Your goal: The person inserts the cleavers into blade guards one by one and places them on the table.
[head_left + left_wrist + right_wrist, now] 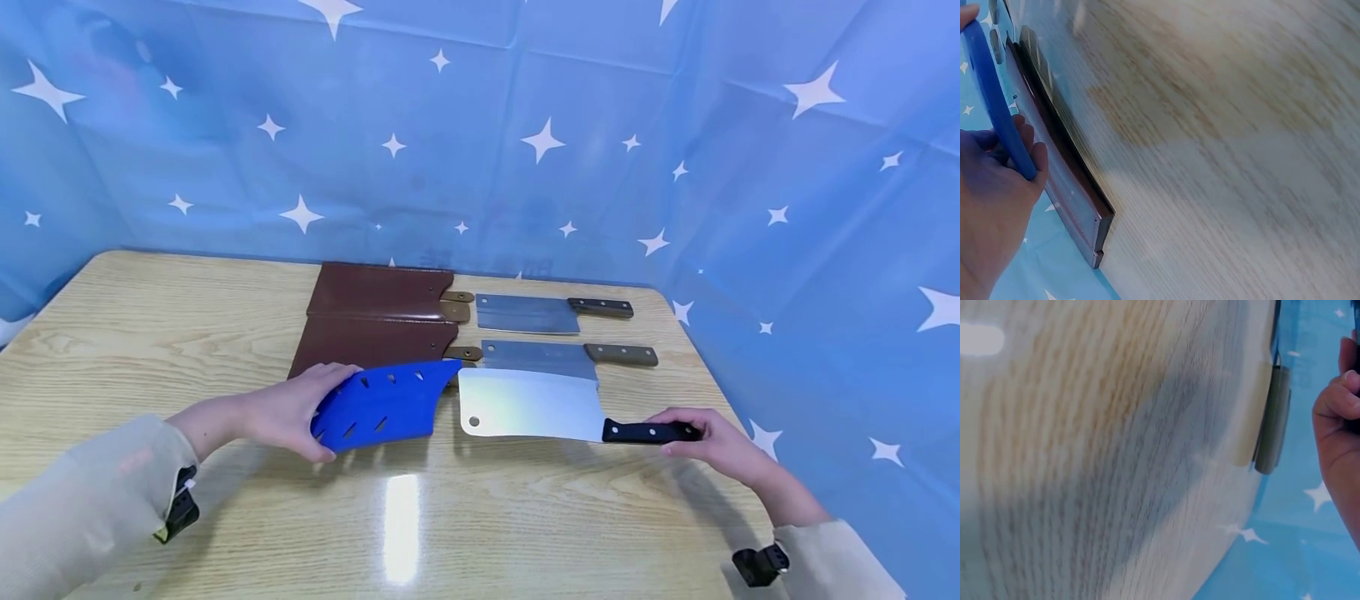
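My left hand (303, 414) grips the closed end of a blue slotted blade sheath (393, 406), raised over the table; the left wrist view shows the thumb and fingers around the sheath (999, 103). My right hand (705, 437) holds the black riveted handle (648, 432) of a broad cleaver (532, 406), its bright blade pointing left. The blade's front end is right beside the sheath's open end. In the right wrist view the right hand (1338, 419) shows at the right edge, its fingers curled around the dark handle, mostly cut off.
Behind lie two brown leather sheaths (375, 292) and two more cleavers, one at the back (525, 313) and one nearer (536, 354), partly covered by the held blade. The wooden table (300, 533) ends at a blue star-patterned cloth (480, 125).
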`<state>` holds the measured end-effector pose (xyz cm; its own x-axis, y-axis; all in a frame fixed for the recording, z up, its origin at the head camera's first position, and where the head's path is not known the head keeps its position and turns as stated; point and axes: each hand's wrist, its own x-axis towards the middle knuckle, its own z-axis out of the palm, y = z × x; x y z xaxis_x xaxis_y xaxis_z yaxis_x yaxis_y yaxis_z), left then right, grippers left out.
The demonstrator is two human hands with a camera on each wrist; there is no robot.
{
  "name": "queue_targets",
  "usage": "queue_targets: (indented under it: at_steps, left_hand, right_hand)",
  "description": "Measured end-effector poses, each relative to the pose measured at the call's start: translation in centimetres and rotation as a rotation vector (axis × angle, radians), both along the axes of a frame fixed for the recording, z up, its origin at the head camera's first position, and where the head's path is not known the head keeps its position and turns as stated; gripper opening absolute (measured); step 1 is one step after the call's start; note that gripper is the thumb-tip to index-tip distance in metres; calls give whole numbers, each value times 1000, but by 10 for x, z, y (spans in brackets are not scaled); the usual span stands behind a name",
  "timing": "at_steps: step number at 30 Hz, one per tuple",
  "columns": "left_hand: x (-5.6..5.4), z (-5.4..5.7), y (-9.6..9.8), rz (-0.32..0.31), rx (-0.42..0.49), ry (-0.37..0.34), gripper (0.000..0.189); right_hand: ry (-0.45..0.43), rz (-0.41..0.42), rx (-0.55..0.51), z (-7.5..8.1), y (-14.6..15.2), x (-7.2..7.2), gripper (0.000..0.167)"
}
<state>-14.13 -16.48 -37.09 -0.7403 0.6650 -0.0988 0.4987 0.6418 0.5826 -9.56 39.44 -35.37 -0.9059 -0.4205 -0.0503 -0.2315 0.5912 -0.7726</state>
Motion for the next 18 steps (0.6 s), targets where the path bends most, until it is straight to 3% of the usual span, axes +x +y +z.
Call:
queue_targets:
  at_steps: [7,18]
  left_hand:
    - [-1,1,-1,-1,9,24,100]
    - [-2,4,3,22,104,-11,104]
  right_hand:
    - [-22,38,-14,0,-2,-2,31]
    - [-25,-9,-8,2,-8,-5,31]
